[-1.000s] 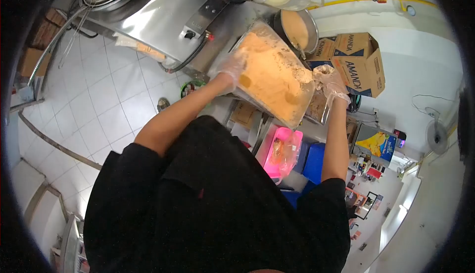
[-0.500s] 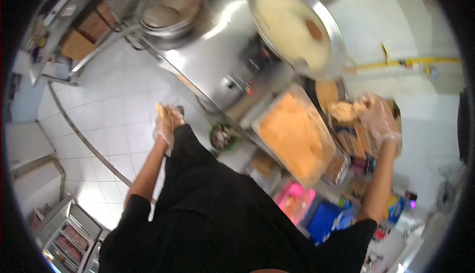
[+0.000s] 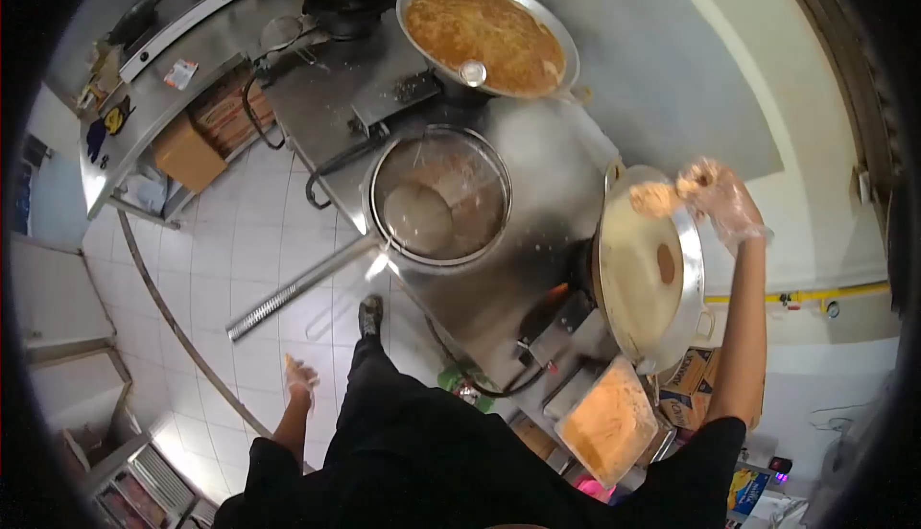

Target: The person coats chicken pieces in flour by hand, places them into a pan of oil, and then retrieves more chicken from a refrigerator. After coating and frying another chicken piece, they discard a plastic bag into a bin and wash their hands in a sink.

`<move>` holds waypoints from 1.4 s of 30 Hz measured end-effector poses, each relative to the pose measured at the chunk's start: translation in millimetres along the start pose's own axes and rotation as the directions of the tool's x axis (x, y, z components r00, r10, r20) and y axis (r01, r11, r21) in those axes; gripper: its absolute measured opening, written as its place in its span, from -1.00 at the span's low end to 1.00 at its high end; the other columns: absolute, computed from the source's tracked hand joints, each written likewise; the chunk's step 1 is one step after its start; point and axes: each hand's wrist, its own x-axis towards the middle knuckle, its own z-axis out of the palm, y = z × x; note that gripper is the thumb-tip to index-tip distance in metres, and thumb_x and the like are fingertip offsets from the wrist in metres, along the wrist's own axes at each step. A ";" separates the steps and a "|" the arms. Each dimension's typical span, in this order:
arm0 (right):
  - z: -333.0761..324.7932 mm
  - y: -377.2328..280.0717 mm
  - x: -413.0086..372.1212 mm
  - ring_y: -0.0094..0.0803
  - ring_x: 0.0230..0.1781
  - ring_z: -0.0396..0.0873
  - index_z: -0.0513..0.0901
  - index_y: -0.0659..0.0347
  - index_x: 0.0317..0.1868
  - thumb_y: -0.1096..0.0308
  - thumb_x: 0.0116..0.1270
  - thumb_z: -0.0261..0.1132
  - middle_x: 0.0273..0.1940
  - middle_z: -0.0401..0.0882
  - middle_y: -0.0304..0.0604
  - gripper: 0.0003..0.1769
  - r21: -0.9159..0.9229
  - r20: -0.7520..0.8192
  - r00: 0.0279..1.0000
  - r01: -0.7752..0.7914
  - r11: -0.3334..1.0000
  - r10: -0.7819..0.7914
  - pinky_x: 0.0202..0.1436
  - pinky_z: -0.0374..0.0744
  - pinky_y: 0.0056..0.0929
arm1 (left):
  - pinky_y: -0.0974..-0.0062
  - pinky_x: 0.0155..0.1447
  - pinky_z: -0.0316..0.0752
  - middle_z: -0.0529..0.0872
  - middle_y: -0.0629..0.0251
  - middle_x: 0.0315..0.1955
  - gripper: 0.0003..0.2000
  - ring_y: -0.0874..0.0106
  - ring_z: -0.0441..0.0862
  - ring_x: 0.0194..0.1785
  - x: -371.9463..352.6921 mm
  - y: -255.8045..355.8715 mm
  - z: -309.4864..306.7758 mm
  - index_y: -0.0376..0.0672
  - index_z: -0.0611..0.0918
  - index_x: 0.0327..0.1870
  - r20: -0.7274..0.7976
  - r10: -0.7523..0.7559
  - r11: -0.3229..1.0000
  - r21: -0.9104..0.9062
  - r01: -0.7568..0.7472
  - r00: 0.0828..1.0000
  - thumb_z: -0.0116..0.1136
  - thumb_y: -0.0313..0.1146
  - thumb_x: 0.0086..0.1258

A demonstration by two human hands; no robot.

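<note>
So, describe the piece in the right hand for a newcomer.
Find the steel counter, then the wide pan of pale liquid toward picture right. Above that pan, the gloved right hand holds a coated piece. Unlike the brown patch below, it's pale orange and lumpy.

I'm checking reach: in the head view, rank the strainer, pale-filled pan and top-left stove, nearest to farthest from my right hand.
1. Pale-filled pan: right side, by the right hand.
2. Strainer: middle, left of the hand.
3. Stove: far top left.
</note>
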 end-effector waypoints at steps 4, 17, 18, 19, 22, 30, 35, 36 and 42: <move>45.2 -51.9 120.5 -0.58 -0.62 0.40 0.54 0.15 -0.38 0.32 0.25 0.33 -0.51 0.51 -0.35 -0.85 -0.166 0.018 0.999 0.049 0.985 -0.047 -0.55 0.38 -0.56 | 0.28 -0.36 0.39 0.48 0.31 -0.46 -0.28 0.32 0.49 -0.42 17.4 25.1 -24.2 -0.12 0.45 0.03 -0.119 -0.099 0.993 0.047 0.106 0.988 -0.20 0.46 0.37; 206.1 -36.8 349.7 -0.17 -0.31 0.69 0.69 0.25 -0.18 0.30 0.18 0.37 -0.28 0.71 0.01 -0.76 -0.359 -0.049 0.999 -0.013 0.933 -0.006 -0.15 0.59 -0.30 | 0.07 -0.31 0.47 0.64 0.17 -0.36 -0.68 0.19 0.63 -0.34 15.9 21.4 -32.8 -0.02 0.45 0.08 -0.147 -0.290 0.957 -0.072 0.282 0.946 -0.08 -0.05 0.47; 212.7 -35.6 350.7 -0.17 -0.28 0.69 0.70 0.25 -0.17 0.30 0.19 0.36 -0.27 0.71 0.01 -0.76 -0.385 -0.163 0.984 0.004 0.923 -0.073 -0.14 0.59 -0.32 | 0.05 -0.29 0.48 0.67 0.13 -0.30 -0.66 0.16 0.65 -0.30 15.8 22.5 -32.3 -0.04 0.45 0.12 -0.142 -0.295 0.955 -0.054 0.291 0.945 -0.10 -0.07 0.48; 216.2 -35.5 352.0 -0.16 -0.26 0.69 0.71 0.24 -0.16 0.29 0.20 0.36 -0.26 0.72 0.01 -0.75 -0.410 -0.274 0.951 0.019 0.912 -0.143 -0.14 0.59 -0.34 | 0.05 -0.29 0.48 0.67 0.13 -0.30 -0.66 0.16 0.65 -0.30 16.9 24.9 -31.8 -0.04 0.45 0.12 -0.143 -0.290 0.957 -0.055 0.285 0.946 -0.10 -0.07 0.48; 194.9 -55.1 330.0 -0.24 -0.28 0.67 0.71 0.27 -0.14 0.26 0.23 0.36 -0.26 0.73 -0.04 -0.72 -0.247 -0.325 0.945 -0.036 0.968 -0.048 -0.12 0.59 -0.36 | 0.07 -0.28 0.51 0.69 0.12 -0.25 -0.65 0.16 0.67 -0.28 17.7 36.9 -31.4 -0.03 0.45 0.13 -0.139 -0.265 0.964 -0.014 0.266 0.954 -0.10 -0.05 0.49; 176.2 -19.0 192.4 -0.44 -0.55 0.57 0.58 0.31 -0.16 0.42 0.39 0.23 -0.50 0.59 -0.16 -0.88 0.597 -0.392 0.913 0.161 0.786 0.111 -0.52 0.57 -0.48 | 0.16 -0.34 0.47 0.63 0.14 -0.38 -0.50 0.21 0.60 -0.38 47.6 62.6 -30.8 -0.12 0.46 0.15 -0.050 -0.150 0.980 0.126 0.155 0.987 -0.10 0.13 0.46; 292.3 5.6 102.6 -0.45 -0.46 0.63 0.64 0.34 -0.10 0.49 0.33 0.26 -0.41 0.68 -0.15 -0.83 0.620 -0.235 0.966 0.065 0.782 0.106 -0.42 0.63 -0.46 | 0.05 -0.31 0.43 0.62 0.13 -0.38 -0.19 0.20 0.59 -0.33 56.3 80.6 -39.4 -0.18 0.43 0.18 0.024 -0.070 0.973 0.223 0.063 0.997 -0.28 0.48 0.37; 321.1 12.0 95.3 -0.45 -0.45 0.63 0.65 0.33 -0.09 0.48 0.31 0.29 -0.39 0.69 -0.15 -0.82 0.620 -0.121 0.990 0.023 0.784 0.066 -0.41 0.62 -0.46 | 0.03 -0.27 0.45 0.63 0.11 -0.34 -0.17 0.18 0.60 -0.29 43.9 86.7 -42.9 -0.20 0.43 0.19 0.035 -0.047 0.968 0.246 0.037 0.998 -0.30 0.50 0.36; 404.0 24.3 58.5 -0.37 -0.35 0.66 0.61 0.37 0.02 0.39 0.35 0.31 -0.22 0.70 -0.04 -0.71 0.983 -0.024 0.942 -0.040 0.182 0.333 -0.24 0.67 -0.46 | -0.03 -0.07 0.48 0.65 -0.11 -0.05 -0.09 0.01 0.62 -0.07 -22.8 122.6 -119.0 -0.27 0.40 0.26 0.092 0.106 0.953 0.274 -0.127 0.990 -0.36 0.52 0.36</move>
